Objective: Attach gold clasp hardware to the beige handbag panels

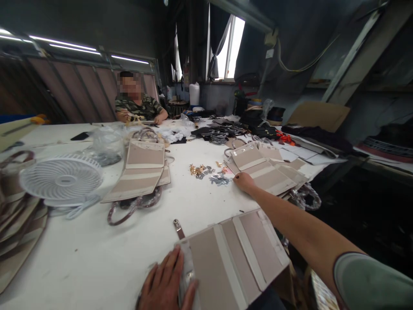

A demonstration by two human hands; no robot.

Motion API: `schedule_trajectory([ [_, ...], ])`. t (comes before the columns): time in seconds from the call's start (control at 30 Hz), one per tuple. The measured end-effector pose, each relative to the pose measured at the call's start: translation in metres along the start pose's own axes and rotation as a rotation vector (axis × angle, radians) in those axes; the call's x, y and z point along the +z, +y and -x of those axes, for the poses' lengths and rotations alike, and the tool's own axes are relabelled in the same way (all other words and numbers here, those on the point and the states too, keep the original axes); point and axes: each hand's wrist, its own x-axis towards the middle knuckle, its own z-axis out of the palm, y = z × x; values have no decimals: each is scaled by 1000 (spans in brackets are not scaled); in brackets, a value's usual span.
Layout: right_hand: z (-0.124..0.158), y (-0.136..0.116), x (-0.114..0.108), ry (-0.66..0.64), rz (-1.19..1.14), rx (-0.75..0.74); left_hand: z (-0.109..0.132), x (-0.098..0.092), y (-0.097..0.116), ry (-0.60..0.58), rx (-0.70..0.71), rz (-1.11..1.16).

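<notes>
My left hand (166,280) lies with fingers stretched out along the left edge of a beige bag panel (209,262), its thumb spread onto the panel. A strap with a metal clasp (177,226) sticks out from the panel's upper corner. Across the table, my right hand (244,183) is closed, with its fingertips down beside a pile of flat silver metal pieces (220,179). Whatever those fingers hold is too small to make out. Gold metal fittings (196,169) lie just left of the silver pieces.
Stacked beige bag panels (142,168) with wrapped handles lie left of centre, and more panels (263,165) lie beyond my right hand. A white fan (61,178) rests at left. Across the white table (106,254) sits a person in a camouflage shirt (145,107).
</notes>
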Motion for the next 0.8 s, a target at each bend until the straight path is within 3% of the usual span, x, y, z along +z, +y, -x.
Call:
schedule_trajectory([
  [0.13,30,-12,-17,-129,-131,-143,-2,-24,17,-65,-145,38],
  [0.23,75,-32,-18,-291,-243,-283,-6,-38,28,-136,-193,90],
  [0.43,182,-84,22,-775,-503,-464,-14,-46,32,-199,-293,249],
  [0.6,206,-100,52,-699,-295,-588,-18,-48,32,-185,-353,343],
  [0.8,210,-105,53,-602,-190,-629,-18,-48,29,-153,-361,406],
])
